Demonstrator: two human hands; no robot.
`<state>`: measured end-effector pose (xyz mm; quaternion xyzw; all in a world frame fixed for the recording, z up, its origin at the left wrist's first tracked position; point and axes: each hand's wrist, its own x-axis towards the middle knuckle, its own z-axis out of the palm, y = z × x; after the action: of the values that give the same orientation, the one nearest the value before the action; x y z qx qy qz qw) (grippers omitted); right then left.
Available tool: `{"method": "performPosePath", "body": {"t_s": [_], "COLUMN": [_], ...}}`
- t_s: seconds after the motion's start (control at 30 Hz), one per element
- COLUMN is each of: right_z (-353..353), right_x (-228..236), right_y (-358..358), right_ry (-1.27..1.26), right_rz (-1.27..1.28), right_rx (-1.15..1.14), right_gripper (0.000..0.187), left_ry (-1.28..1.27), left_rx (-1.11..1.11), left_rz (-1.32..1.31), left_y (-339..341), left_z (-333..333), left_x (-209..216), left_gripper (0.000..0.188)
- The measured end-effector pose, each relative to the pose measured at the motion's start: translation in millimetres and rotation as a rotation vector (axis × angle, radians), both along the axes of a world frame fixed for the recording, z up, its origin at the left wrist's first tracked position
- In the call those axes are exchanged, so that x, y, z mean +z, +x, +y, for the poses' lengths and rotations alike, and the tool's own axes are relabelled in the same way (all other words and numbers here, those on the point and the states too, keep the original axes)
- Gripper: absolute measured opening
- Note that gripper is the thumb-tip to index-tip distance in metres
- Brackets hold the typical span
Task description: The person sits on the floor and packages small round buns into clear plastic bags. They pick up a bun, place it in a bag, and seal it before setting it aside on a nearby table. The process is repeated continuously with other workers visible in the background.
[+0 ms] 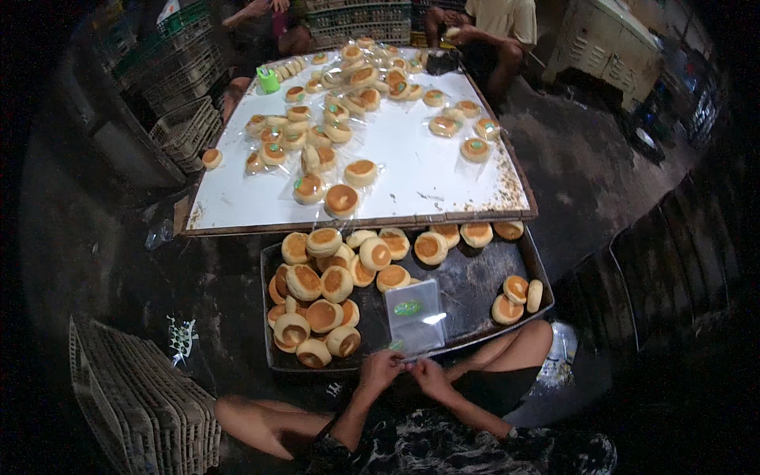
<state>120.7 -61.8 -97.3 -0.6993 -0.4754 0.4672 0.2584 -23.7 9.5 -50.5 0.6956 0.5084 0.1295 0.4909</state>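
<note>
My left hand (381, 370) and my right hand (430, 378) are close together at the near edge of the black tray, their fingertips pinched. Between them is the near end of a clear plastic bag, hard to make out in the dim light. Just beyond my fingers, clear plastic bags (427, 328) with a green print lie over the tray's near rim. Round buns (324, 315) with browned tops are heaped in the left half of the tray (475, 273). A few more buns (508, 309) sit in its right corner.
Beyond the tray stands a white table (412, 178) with many bagged buns (336, 111) and a green container (268, 80). Two people sit at its far end, one in a pale shirt (507, 20). Plastic crates (142, 396) stand at the lower left; a metal cabinet (598, 47) is far right.
</note>
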Motion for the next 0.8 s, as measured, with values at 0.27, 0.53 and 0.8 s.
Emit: {"method": "performPosePath", "body": {"t_s": [0.27,0.53,0.8], "right_z": [63.1,35.0,70.8], "right_x": [19.1,34.9,-26.4], "right_y": [22.1,-5.2,277.6], "right_ry": [-0.097,-0.161,0.079], "right_rz": [1.652,1.165,-0.972], "right_rx": [-0.308,-0.206,-0.809], "right_gripper": [0.037,0.045,0.052], "left_ry": [0.048,-0.702,-0.573], "left_rx": [0.183,0.802,1.105], "left_rz": [-0.487,-1.267,-1.233], "left_y": [23.6,9.5,3.7], "left_z": [-15.1,-6.9,9.7], "left_x": [36.1,-7.2,5.7], "left_gripper": [0.031,0.03,0.028]}}
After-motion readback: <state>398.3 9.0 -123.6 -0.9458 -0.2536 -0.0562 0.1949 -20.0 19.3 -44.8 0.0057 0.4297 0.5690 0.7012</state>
